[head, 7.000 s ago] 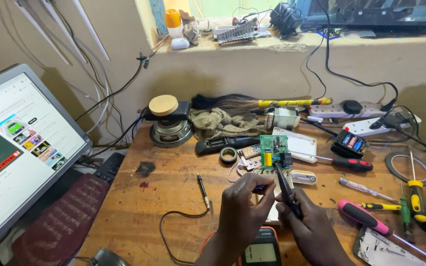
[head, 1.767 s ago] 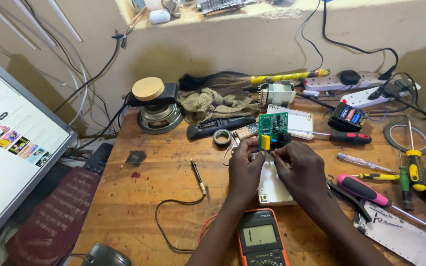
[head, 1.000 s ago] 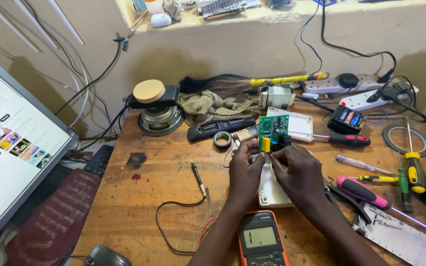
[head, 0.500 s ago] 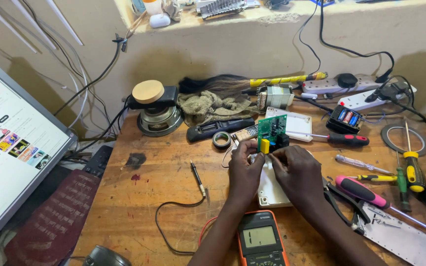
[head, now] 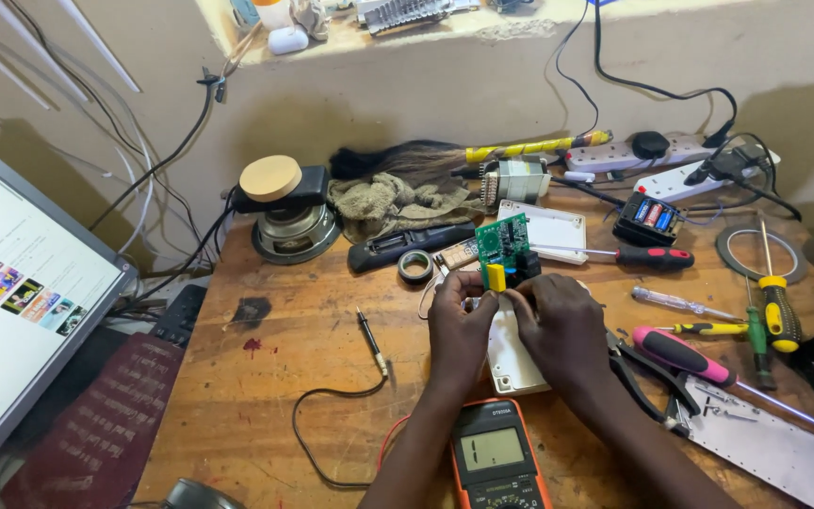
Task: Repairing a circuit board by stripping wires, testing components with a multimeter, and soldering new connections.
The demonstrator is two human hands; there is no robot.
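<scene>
Both hands, left hand and right hand, grip the green circuit board with clenched fingers, upright above the white casing; the board is out of its casing, and the multimeter lies idle on the table.

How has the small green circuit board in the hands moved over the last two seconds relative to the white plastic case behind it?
No real move. The small green circuit board stays upright between both hands, just in front of the white plastic case.
</scene>
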